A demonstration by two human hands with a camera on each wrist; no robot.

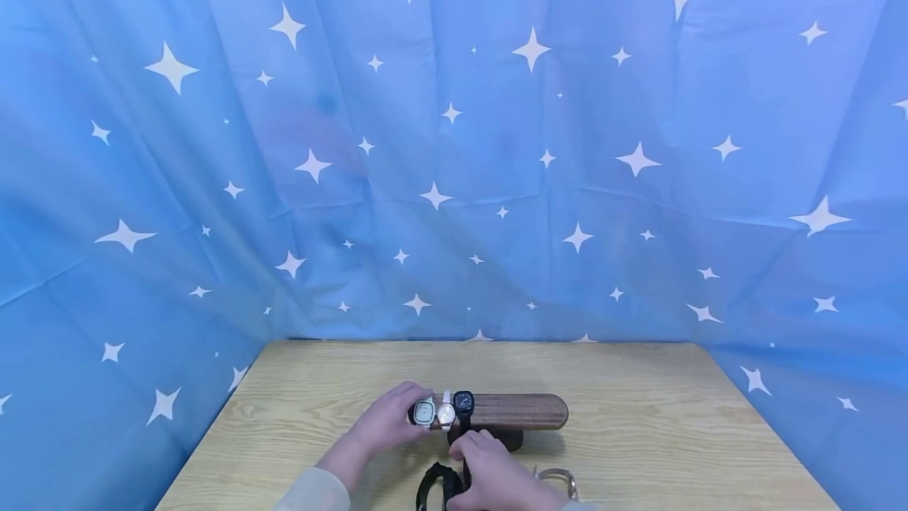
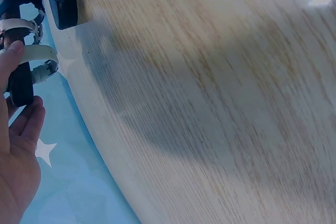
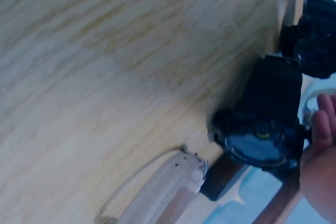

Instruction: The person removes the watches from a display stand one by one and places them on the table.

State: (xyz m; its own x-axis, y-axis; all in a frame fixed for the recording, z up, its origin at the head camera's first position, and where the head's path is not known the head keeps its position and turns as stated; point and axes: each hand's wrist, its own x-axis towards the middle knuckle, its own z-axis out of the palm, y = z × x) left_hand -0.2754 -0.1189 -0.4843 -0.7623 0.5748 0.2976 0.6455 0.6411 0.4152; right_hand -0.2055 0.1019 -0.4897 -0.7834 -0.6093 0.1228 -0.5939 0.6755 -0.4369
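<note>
My left hand (image 1: 392,419) grips the left end of a dark wooden watch stand (image 1: 521,410). In the left wrist view its thumb lies by a white watch strap (image 2: 39,52), fingers under the bar's end. The bar carries a square-faced pale watch (image 1: 424,412), a round-faced white-strapped watch (image 1: 446,414) and a black square-faced watch (image 1: 463,401). In front of the stand, my right hand (image 1: 493,473) holds a black round-faced watch (image 3: 257,142) at its side, its fingers (image 3: 321,129) by the case; part of the grip is hidden.
Another black watch (image 1: 430,481) stands on the wooden table (image 1: 638,448), left of my right hand. A watch with a beige strap (image 1: 560,475) lies to the right. A blue star-patterned curtain (image 1: 454,140) hangs behind and along the sides.
</note>
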